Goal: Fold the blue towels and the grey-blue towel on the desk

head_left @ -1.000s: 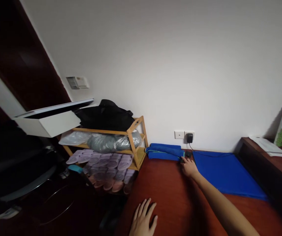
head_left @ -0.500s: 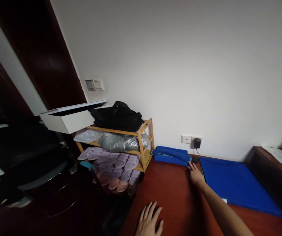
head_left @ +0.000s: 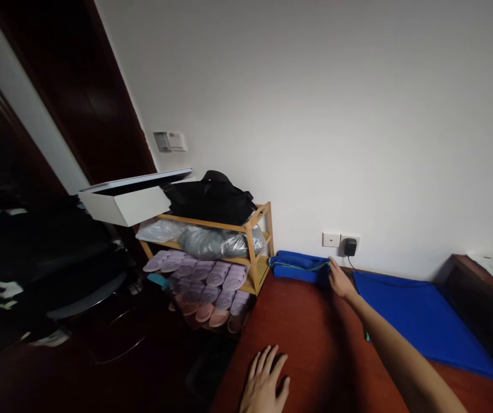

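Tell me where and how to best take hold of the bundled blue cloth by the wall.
I'd grip the bundled blue cloth at both short ends, from above: it lies long and narrow, its far side close to the wall.

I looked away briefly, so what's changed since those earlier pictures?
The right hand has moved toward the wall, along the end of the rolled blue green-edged cloth; its grip is unclear. The left hand stayed spread on the glossy red-brown table.
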Tool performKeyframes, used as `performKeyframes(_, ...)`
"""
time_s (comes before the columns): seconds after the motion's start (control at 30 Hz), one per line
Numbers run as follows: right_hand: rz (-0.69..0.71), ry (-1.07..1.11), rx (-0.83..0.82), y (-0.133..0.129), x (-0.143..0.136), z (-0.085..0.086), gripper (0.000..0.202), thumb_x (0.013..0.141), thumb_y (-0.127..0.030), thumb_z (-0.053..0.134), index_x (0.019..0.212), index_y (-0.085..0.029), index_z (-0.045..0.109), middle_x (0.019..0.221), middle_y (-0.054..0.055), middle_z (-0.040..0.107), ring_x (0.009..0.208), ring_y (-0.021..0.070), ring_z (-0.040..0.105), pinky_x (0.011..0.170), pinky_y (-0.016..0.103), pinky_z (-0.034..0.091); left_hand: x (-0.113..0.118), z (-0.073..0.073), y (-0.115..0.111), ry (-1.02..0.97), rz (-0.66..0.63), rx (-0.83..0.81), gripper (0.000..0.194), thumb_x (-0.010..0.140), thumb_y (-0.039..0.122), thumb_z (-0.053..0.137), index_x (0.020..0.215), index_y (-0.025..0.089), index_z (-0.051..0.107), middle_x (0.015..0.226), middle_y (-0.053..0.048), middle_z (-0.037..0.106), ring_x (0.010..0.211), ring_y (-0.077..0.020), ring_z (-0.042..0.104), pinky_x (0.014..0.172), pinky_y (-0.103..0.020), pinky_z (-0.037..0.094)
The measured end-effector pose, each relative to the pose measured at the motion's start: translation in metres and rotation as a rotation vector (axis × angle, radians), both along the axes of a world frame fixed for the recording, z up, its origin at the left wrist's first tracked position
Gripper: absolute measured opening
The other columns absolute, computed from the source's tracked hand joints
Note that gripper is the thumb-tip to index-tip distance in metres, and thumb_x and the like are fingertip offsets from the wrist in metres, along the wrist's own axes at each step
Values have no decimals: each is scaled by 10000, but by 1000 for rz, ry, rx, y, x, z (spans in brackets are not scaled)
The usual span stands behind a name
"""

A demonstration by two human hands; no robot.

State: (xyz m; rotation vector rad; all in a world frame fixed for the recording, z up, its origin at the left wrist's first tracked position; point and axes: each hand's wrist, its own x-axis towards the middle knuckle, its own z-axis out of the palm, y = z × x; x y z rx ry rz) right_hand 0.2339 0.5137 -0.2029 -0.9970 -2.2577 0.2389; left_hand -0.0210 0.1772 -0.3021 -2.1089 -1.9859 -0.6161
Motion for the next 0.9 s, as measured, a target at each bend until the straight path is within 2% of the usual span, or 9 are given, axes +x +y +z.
performKeyframes(0.07,36,24,33,10,-8,43,670,930,-168,350,1597,-178,299,1664,141,324,1512,264,351,1247,503,332,1,2,-1,-4,5,-14,540,934,355,598,1464,431,527,1556,42,539,1386,-270,530,1160,-482,453)
performKeyframes(0.17,101,73,127,2,-15,124,590,991,-229,351,1580,-214,334,1672,121,313,1501,250,374,1239,484,353,2,8,-3,-15,18,-41,524,948,362,580,1462,447,521,1568,53,523,1402,-268,513,1173,-501,436)
performKeyframes(0.33,75,306,458,-75,2,254,466,1029,-276,424,1486,-213,491,1592,121,453,1443,247,463,1213,463,414,4,14,-2,-54,9,-76,499,956,389,565,1454,417,542,1558,22,536,1417,-271,498,1200,-510,400)
performKeyframes(0.43,33,404,651,-133,31,302,328,1015,-262,507,1311,-221,641,1448,116,608,1308,243,602,1135,447,507,5,16,-1,-71,20,-82,481,952,392,557,1433,407,569,1548,14,548,1423,-268,492,1217,-508,372)
performKeyframes(0.57,62,278,750,-199,79,336,200,998,-262,574,1151,-226,698,1274,101,719,1134,229,702,1006,406,587,10,36,-4,-91,21,-156,462,955,396,527,1409,362,603,1541,-15,559,1441,-266,474,1237,-508,324)
performKeyframes(0.63,68,175,716,-230,102,345,154,998,-276,581,1078,-224,701,1185,95,745,1050,218,724,937,372,600,19,63,-5,-160,21,-221,452,930,385,545,1365,313,643,1520,-55,578,1442,-290,472,1234,-537,307)
performKeyframes(0.7,49,102,656,-259,122,352,127,995,-290,583,971,-228,692,1063,78,755,927,198,733,835,325,599,34,99,-4,-325,14,-267,393,871,374,610,1229,254,720,1401,-113,665,1360,-332,554,1180,-563,371)
performKeyframes(0.8,-19,57,550,-300,145,356,171,968,-312,600,817,-238,631,890,43,714,738,163,688,674,275,544,73,166,-1,-544,-64,-239,267,866,385,625,1019,211,758,1119,-130,754,1092,-297,706,1015,-466,525)
performKeyframes(0.9,-66,65,463,-337,157,357,200,922,-311,609,738,-249,561,778,9,643,640,143,617,604,262,474,131,241,-17,-627,-174,-103,349,997,435,447,1056,221,716,1096,-94,737,1042,-218,697,956,-354,540)
